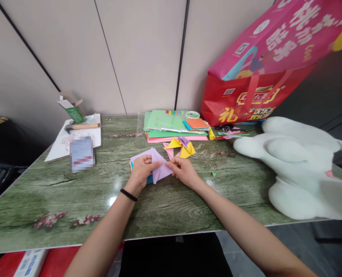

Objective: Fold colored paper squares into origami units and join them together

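A folded sheet of purple paper (158, 172) is held up between my two hands over the table. My left hand (142, 169) pinches it at the left, thumb on top. At its right corner, my right hand (184, 169) closes thumb and fingers on the paper. Beneath and behind my left hand lies a stack of coloured paper (133, 163), with purple and blue sheets showing at its edges. Just beyond my right hand sits a ring of folded pieces (187, 151) in yellow, purple and pink.
Stacked green and pink sheets (165, 121) lie at the back, with small orange squares (197, 123) on top. A hammer (86, 126) and an open box (75, 114) are at left. A white plush toy (298, 161) and a red bag (231, 100) stand at right.
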Demonstrator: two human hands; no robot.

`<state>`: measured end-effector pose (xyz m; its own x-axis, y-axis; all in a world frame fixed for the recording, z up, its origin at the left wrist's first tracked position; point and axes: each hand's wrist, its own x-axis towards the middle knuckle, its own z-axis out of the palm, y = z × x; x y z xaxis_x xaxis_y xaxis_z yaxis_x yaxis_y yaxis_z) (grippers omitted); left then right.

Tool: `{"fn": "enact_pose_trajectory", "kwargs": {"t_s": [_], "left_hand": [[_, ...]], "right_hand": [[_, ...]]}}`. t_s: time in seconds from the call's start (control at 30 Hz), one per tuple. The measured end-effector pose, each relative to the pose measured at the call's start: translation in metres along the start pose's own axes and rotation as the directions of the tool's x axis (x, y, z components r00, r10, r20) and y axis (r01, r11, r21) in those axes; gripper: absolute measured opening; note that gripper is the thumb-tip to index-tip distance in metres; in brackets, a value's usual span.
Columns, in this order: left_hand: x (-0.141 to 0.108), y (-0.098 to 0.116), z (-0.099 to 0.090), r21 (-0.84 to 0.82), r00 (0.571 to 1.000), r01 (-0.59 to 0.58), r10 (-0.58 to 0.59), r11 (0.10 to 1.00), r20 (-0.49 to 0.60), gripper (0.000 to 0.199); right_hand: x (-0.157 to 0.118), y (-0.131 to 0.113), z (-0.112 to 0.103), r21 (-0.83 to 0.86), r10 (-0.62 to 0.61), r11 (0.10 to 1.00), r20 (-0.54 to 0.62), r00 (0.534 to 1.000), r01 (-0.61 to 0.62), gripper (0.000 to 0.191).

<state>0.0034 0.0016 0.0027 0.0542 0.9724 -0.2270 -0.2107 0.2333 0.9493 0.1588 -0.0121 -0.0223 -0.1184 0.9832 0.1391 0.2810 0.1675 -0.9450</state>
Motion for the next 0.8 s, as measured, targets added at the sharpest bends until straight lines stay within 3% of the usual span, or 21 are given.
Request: {"fn": "enact_pose_trajectory", "kwargs": {"t_s": [0.1,0.27,0.5,0.63,0.73,0.8], "left_hand": [[-0.0008,0.0012,0.0005,0.001,1.000,-0.001,0.001,1.000,0.009,0.036],[-0.0011,0.0047,-0.0013,-0.006,1.000,0.014,-0.014,1.000,-0.013,0.040],[0.0022,0.0058,-0.0048,-0.033,0.999,-0.024,0.023,0.999,-0.039,0.041],[0.0036,0.0048,-0.0060,-0.043,0.998,-0.039,0.037,0.998,-0.056,0.040],[0.0036,0.0068,-0.0072,-0.073,1.000,-0.002,0.003,0.997,0.002,0.041],[0.0026,0.0089,-0.0075,-0.093,0.994,0.062,-0.053,0.994,0.100,0.040]], "right_hand": [[-0.0003,-0.0007,-0.0002,0.011,0.017,1.000,-0.018,1.000,-0.017,0.030],[0.0014,0.0005,0.0004,0.096,0.105,0.989,0.051,0.993,-0.110,0.033],[-0.0005,-0.0031,0.0001,0.127,0.058,0.990,0.027,0.998,-0.061,0.033],[0.0006,-0.0009,0.0010,0.191,0.089,0.977,0.040,0.995,-0.095,0.035],[0.0030,0.0024,0.0015,0.254,0.088,0.962,0.054,0.995,-0.099,0.034],[0.0041,0.0040,0.0011,0.296,0.017,0.955,0.019,1.000,-0.022,0.025]]}}
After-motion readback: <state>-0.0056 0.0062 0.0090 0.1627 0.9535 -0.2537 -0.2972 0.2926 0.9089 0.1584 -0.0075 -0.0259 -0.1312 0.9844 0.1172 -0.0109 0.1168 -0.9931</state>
